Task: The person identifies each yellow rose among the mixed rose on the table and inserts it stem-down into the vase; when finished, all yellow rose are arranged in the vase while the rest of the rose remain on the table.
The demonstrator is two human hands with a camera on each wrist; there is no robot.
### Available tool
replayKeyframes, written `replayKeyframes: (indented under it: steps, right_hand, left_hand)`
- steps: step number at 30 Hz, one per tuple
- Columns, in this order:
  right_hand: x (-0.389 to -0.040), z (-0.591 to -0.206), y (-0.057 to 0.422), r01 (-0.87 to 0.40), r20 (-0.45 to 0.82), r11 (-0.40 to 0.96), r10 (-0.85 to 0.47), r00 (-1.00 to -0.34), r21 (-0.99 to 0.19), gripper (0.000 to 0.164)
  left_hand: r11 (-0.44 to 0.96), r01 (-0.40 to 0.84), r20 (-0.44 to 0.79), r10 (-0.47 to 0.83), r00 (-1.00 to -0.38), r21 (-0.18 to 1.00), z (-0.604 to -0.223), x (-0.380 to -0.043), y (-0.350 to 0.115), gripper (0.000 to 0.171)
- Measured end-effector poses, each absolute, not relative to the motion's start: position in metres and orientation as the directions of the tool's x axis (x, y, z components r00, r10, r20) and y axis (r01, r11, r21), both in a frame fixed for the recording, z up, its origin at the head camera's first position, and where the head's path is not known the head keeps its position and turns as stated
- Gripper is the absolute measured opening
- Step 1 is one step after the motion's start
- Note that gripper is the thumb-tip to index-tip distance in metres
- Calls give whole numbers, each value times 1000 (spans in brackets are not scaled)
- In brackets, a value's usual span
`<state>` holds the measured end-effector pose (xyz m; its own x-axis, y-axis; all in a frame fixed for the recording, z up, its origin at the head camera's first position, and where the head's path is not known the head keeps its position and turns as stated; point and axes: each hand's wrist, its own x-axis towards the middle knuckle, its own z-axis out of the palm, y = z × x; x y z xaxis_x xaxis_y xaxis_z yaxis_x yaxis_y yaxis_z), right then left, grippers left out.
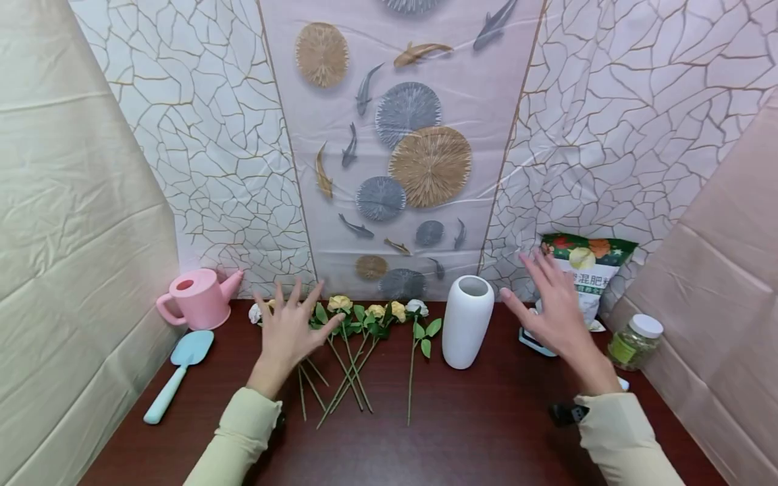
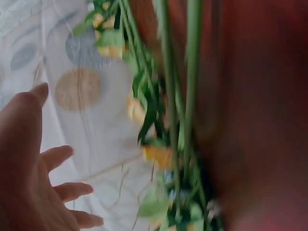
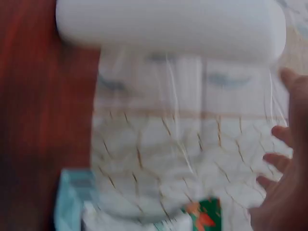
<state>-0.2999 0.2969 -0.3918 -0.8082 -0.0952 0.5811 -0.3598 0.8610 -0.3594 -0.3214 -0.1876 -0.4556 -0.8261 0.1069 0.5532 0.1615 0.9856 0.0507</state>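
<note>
My left hand hovers with spread fingers over the left part of a row of artificial roses, partly hiding them. Yellow roses lie with crossing green stems on the dark table, and a white rose lies to their right. The stems and blooms also show in the left wrist view, apart from the fingers. My right hand, fingers spread and holding nothing, is raised right of an upright white vase. In the right wrist view, the vase is blurred and not touched.
At the left stand a pink watering can and a light-blue trowel. Behind my right hand are a fertilizer bag and a light-blue object, partly hidden. A white-lidded jar stands at the right wall.
</note>
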Motion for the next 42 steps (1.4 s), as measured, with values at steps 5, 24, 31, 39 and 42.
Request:
replayKeyframes:
  steps: [5, 24, 31, 39, 42]
  right_hand:
    - [-294, -412, 266, -482, 548, 598, -85, -832, -640, 67]
    - [-289, -448, 233, -388, 441, 485, -4, -897, -784, 75]
    - [-293, -452, 226, -409, 459, 474, -11, -888, -780, 72]
    - [-289, -450, 226, -401, 452, 477, -9, -892, -782, 74]
    - [-288, -449, 227, -404, 454, 475, -10, -891, -782, 74]
  left_hand:
    - [962, 229, 498, 128, -857, 146, -469, -316, -166, 72]
    - [754, 221, 216, 106, -970, 619, -478, -314, -137, 28]
    - [746, 141, 93, 106, -990, 651, -479, -312, -139, 40]
    - [752, 197, 85, 185, -979, 629, -483, -313, -137, 29]
    - [761, 199, 87, 185, -979, 618, -481, -311, -137, 24]
